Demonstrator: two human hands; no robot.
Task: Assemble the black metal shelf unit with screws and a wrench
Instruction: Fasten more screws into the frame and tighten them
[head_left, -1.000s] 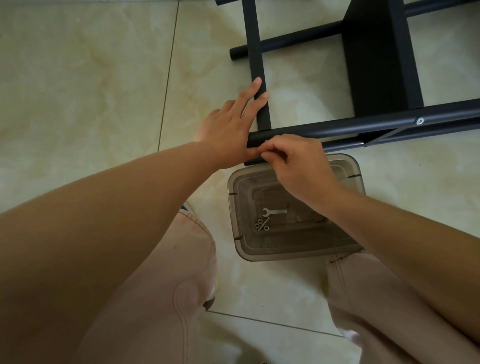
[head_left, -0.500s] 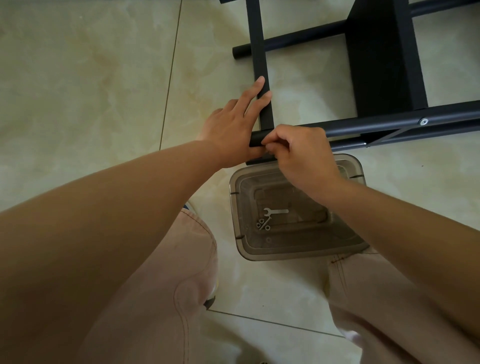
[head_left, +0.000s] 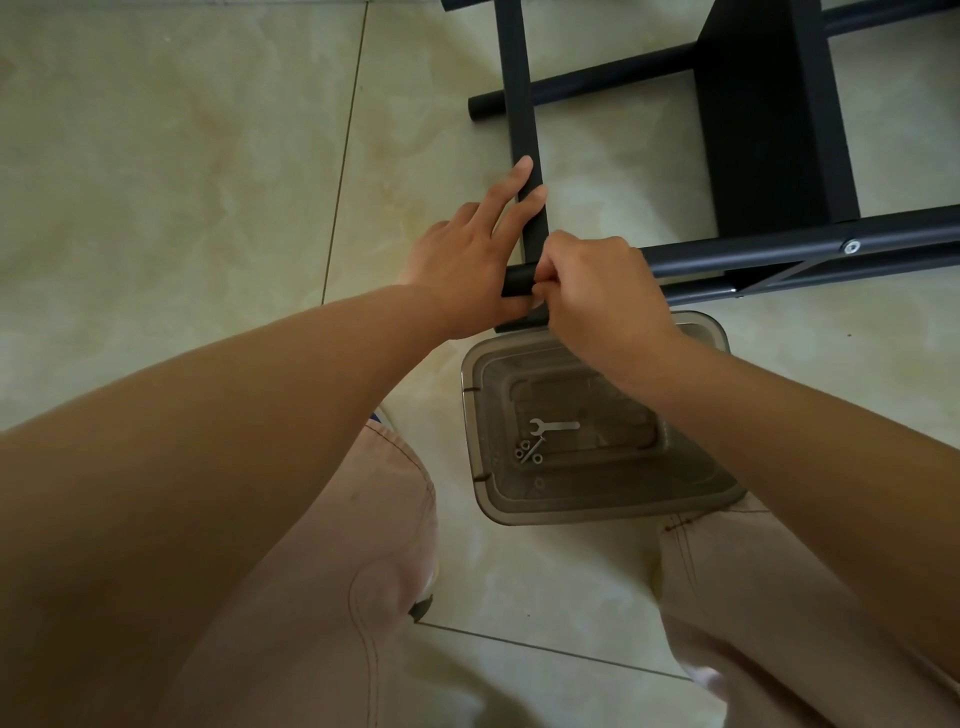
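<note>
Black shelf frame (head_left: 769, 124) lies flat on tiled floor (head_left: 182, 182), top right. L hand (head_left: 467, 270): fingers straight, together, pressing on flat upright bar (head_left: 519, 104). R hand (head_left: 597, 296): fingers curled, pinching at tube end (head_left: 517, 280) by the joint; can't tell what's pinched. Wrench (head_left: 553, 427) + nuts (head_left: 527, 453) in clear tray (head_left: 488, 499), just below frame, btwn knees.

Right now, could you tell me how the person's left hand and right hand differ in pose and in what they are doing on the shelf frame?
The left hand lies with fingers straight along the upright black bar; the right hand is curled, fingertips bunched. The left hand presses flat on the frame; the right hand pinches at the end of the round tube, what it pinches being hidden. Both meet at the same joint, above the plastic box.
</note>
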